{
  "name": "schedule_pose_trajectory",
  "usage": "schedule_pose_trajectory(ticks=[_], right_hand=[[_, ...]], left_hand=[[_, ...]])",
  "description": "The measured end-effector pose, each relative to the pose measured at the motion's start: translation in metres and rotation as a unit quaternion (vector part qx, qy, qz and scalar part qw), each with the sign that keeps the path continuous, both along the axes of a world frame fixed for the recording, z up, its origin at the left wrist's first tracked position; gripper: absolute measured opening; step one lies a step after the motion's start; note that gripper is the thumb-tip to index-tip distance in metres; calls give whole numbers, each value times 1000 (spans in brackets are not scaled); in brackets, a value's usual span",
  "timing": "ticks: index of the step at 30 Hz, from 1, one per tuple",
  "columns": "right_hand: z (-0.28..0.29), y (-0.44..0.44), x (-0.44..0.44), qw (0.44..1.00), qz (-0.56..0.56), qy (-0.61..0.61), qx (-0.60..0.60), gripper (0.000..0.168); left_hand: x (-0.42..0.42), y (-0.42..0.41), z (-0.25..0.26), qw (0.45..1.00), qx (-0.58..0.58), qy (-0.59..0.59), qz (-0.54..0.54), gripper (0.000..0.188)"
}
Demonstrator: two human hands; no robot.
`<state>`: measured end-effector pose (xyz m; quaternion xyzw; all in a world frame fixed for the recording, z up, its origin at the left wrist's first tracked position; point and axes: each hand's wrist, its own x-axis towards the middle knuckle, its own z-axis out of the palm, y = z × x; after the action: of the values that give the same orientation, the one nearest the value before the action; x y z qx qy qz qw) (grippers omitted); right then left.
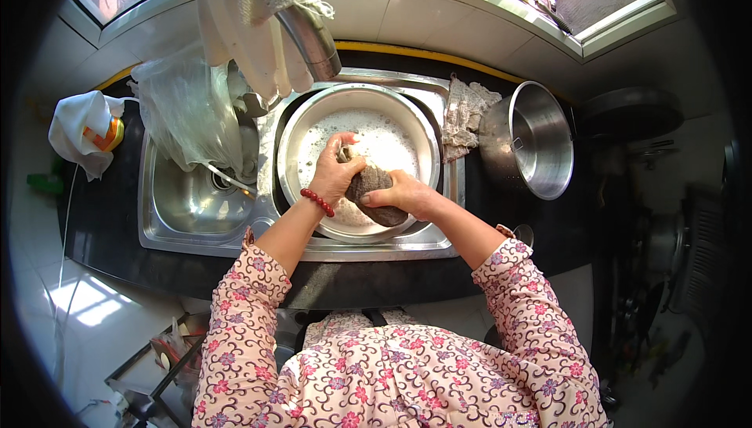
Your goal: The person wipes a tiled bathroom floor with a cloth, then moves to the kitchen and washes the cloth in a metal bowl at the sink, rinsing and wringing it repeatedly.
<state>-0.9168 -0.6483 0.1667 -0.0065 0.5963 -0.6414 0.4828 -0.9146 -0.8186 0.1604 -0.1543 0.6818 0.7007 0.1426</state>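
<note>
Both hands grip a wet, grey-brown wad of cloth [372, 184] above a round metal basin [288, 152]. My left hand [335, 172], below a red bead bracelet, closes on the upper end of the wad. Around its lower end, my right hand [402, 196] is wrapped with the thumb on top. Foamy, soapy water [376, 125] fills the basin, which sits in the right bowl of a stainless steel sink [449, 246]. The hands hide part of the foam and the basin's near side.
A metal faucet [314, 46] with pale cloths or gloves [247, 11] draped over it hangs above. Left are a plastic bag [188, 111] and the smaller sink bowl [188, 199]. Right are a crumpled rag [467, 114], a tilted steel pot [543, 140] and a dark pan [628, 112].
</note>
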Motion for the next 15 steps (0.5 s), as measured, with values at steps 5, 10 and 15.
schedule_pose_trajectory(ticks=[5, 10, 15], right_hand=[[13, 28, -9, 947, -47, -196, -250, 50], [-11, 30, 20, 862, -276, -290, -311, 66], [-8, 8, 10, 814, -340, -368, -295, 59]], left_hand=[[-11, -18, 47, 946, 298, -106, -71, 42], [-5, -2, 62, 993, 109, 40, -3, 27], [3, 24, 54, 958, -177, 224, -18, 25]])
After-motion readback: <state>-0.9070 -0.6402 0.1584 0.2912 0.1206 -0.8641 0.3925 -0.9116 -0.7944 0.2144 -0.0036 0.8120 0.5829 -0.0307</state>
